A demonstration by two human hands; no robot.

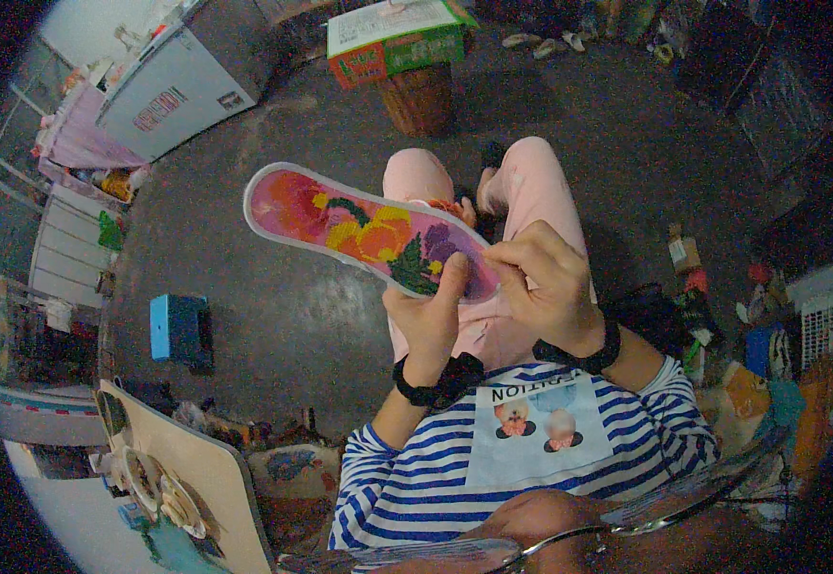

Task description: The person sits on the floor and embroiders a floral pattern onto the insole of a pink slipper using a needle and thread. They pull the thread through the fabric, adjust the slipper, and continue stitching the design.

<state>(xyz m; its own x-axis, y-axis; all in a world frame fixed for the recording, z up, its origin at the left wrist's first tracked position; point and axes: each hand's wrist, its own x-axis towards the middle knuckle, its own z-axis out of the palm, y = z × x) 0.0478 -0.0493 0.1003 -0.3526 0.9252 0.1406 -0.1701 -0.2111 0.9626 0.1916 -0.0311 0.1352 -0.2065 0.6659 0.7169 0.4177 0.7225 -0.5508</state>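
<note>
A white-edged insole (364, 230) with stitched pink, orange, yellow, green and purple flowers lies slanted across my pink-trousered lap. My left hand (424, 320) grips it from below, thumb pressed on the stitched face near the purple flower. My right hand (550, 282) is closed in a pinch at the insole's right end, index finger and thumb touching it; anything small between those fingertips is too small to make out. Both wrists wear black bands.
Ahead, a green-and-red box (397, 53) rests on a brown round stand (415, 105). A white appliance (173, 96) is at back left, a blue stool (177, 325) at left. A beige tabletop (220, 459) with dishes is at lower left; assorted clutter lines the right.
</note>
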